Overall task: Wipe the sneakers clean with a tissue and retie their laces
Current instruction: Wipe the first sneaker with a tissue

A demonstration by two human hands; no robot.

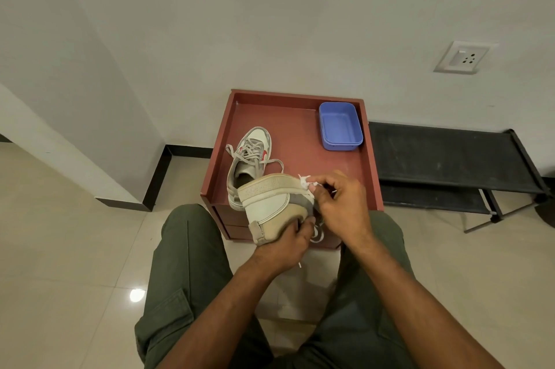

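A white and grey sneaker (pixel 271 203) is tipped on its side over the front edge of the red tray-topped stand (pixel 372 164), sole facing up and away. My left hand (pixel 285 244) grips it from below at the heel. My right hand (pixel 342 203) pinches a small crumpled white tissue (pixel 304 182) against the sneaker's sole edge. The second sneaker (pixel 250 155) lies on the stand behind it, upright, with its grey laces loose and spread out.
A blue plastic tub (pixel 341 127) sits at the stand's back right corner. A low black rack (pixel 450 164) stands to the right against the wall. My knees in green trousers flank the stand. A wall corner juts out at the left.
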